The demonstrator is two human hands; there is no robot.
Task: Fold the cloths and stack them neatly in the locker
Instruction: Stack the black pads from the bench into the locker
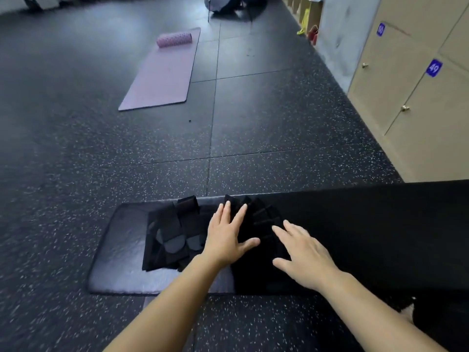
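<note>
A black cloth (pixel 256 270) lies spread on a black padded bench (pixel 119 260) in front of me. My left hand (pixel 227 236) rests flat on its upper part with straight, spread fingers. My right hand (pixel 303 252) lies flat on the cloth just to the right, fingers spread too. Left of my hands a heap of black straps and cloths (pixel 170 237) with grey rounded patches sits on the bench. Beige lockers (pixel 406 80) with blue number tags line the right wall, doors shut.
A purple yoga mat (pixel 162 74), partly rolled at its far end, lies on the dark speckled floor (pixel 266 118) ahead. Bags and a yellow item stand by open shelves at the far right. The bench runs on to the right edge of view.
</note>
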